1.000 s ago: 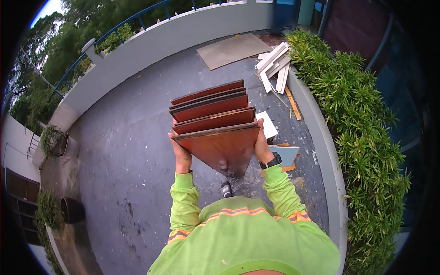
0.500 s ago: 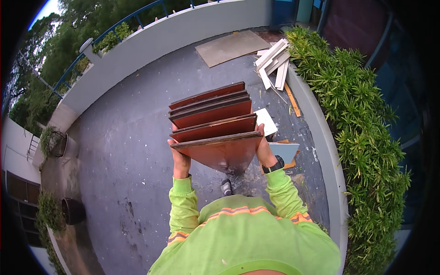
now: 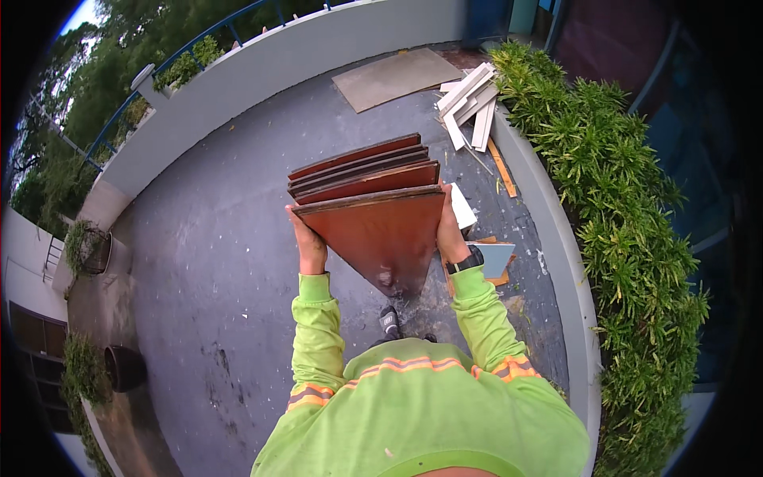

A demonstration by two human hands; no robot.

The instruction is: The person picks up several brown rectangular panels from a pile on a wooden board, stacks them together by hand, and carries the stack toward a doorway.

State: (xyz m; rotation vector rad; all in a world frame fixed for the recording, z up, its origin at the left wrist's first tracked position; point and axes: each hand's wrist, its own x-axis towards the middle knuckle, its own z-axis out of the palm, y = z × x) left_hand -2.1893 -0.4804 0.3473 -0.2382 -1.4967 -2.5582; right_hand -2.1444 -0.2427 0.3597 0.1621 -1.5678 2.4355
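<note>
Several reddish-brown wooden panels [image 3: 377, 238] with dark, worn edges stand on edge in a stack in front of me, one behind another. The nearest panel shows its broad face, with a pale smudge low down, and hides most of those behind. My left hand [image 3: 310, 245] is closed on the stack's left side, thumb near the nearest panel's top corner. On the opposite side my right hand [image 3: 450, 232] grips the right edges, its fingers partly hidden behind the panels. A black watch is on my right wrist.
White trim pieces [image 3: 469, 103] lie heaped at the far right beside a flat grey-brown sheet [image 3: 397, 78]. A white block [image 3: 462, 208], a light-blue panel [image 3: 493, 259] and an orange-brown wood strip [image 3: 502, 168] lie right of the stack. A planted bed [image 3: 628, 215] borders the right; a dark pot [image 3: 125, 367] stands left.
Both hands have moved forward, pushing the nearest panel toward those behind it. Gaps between the panels have narrowed, and the stack sits closer together.
</note>
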